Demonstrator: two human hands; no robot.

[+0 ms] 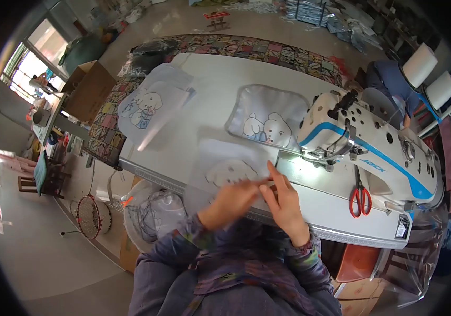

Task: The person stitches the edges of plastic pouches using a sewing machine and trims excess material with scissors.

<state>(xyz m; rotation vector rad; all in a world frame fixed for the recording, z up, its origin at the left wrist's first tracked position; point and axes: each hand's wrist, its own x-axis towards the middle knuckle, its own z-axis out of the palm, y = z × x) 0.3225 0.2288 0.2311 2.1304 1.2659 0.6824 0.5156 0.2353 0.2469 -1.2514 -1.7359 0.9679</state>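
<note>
A pale fabric piece (207, 158) with a printed cartoon puppy lies over the front edge of the white sewing table, under my hands. My left hand (231, 203) reaches across its lower part, fingers pointing right and smeared by motion. Close beside its fingertips is my right hand (284, 208), with thumb and index finger stretched out and apart at the cloth's right edge. A sewing machine (367, 147) with a lit needle area stands to the right. Behind its needle end lies a puppy-print piece with a grey border (267, 102).
More printed pieces (170, 79) are stacked at the table's left. Red-handled scissors (361, 203) rest near the machine's base. Thread cones (420, 64) stand at the right. Left of my lap is a white tub (136, 213) containing fabric; a patterned cloth (102, 129) borders the table.
</note>
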